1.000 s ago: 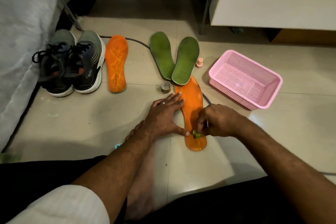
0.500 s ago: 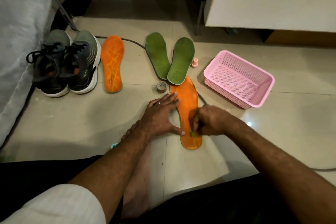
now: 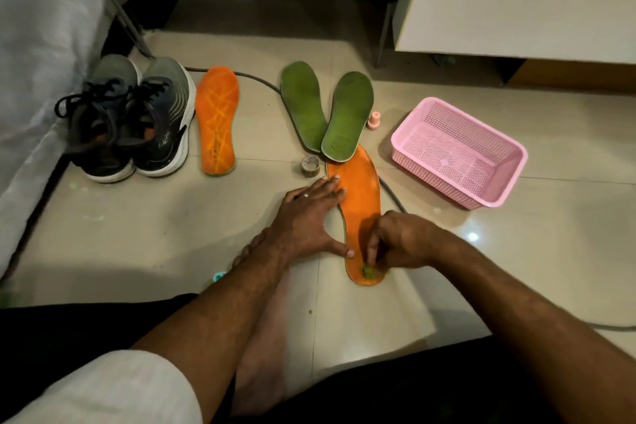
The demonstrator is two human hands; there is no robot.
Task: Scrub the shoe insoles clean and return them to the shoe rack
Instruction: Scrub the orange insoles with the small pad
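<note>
Midway Through the Scrub: One Orange Insole Under the Brush

Squarely on the tiled floor in front of a seated person lies an orange insole (image 3: 358,203), the piece being cleaned. Its long axis runs away from the person and leans slightly to the left at the far end, where the toe is tucked under the heel of a green insole (image 3: 349,117); the narrower heel end points back toward the person.

The right hand (image 3: 399,243) is curled tight around a small green scrubber (image 3: 367,271), most of it hidden by the fingers, and presses it onto the heel end. The left hand (image 3: 306,220) grips nothing: it lies flat and spread, fingertips on the insole's left edge and thumb by the heel, pinning it down.

By the look of it, the scrubbing step is under way and nothing is ready for the rack. The next move likely calls for working the scrubber up toward the toe while the flat hand stops the insole sliding.

A second green insole (image 3: 303,103) lies just left of the first. A matching orange insole (image 3: 217,120) rests well to the left, ribbed side up, beside a pair of dark sneakers (image 3: 132,120). A small roll of tape (image 3: 310,166) sits by the toe, a pink basket (image 3: 457,151) stands to the right, and a dark cable (image 3: 392,193) passes beneath.
</note>
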